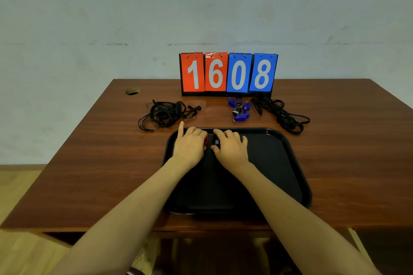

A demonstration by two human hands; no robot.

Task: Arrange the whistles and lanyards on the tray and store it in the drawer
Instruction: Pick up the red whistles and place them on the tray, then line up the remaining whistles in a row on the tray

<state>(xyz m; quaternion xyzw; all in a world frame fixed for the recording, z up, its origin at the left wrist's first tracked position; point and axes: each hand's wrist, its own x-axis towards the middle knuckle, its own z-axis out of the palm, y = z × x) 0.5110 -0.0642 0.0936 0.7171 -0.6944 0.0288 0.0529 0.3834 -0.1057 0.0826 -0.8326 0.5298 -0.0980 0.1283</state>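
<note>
Lying loose on the brown table (pixel 89 152), a tangle of black lanyards (pixel 167 114) sits just beyond the tray's far left corner, within easy reach and not yet gathered; next comes the left hand (pixel 190 146), low over that corner with its forefinger stretched out and the other fingers curled round a red whistle (pixel 205 140), seemingly to set it down along the far rim; just beside it the right hand (pixel 231 148) pinches a small dark whistle (pixel 216 142) between thumb and forefinger, the two hands nearly touching, probably so that the pieces line up side by side; the black tray (pixel 279 163) lies square before the person, most of its floor bare; beyond it, in front of a flip scoreboard (pixel 228 72), a cluster of blue whistles (pixel 240 110) rests on the table, and to their right a second heap of lanyards (pixel 282 117); I judge the arranging barely begun, and the drawer cannot be made out.
</note>
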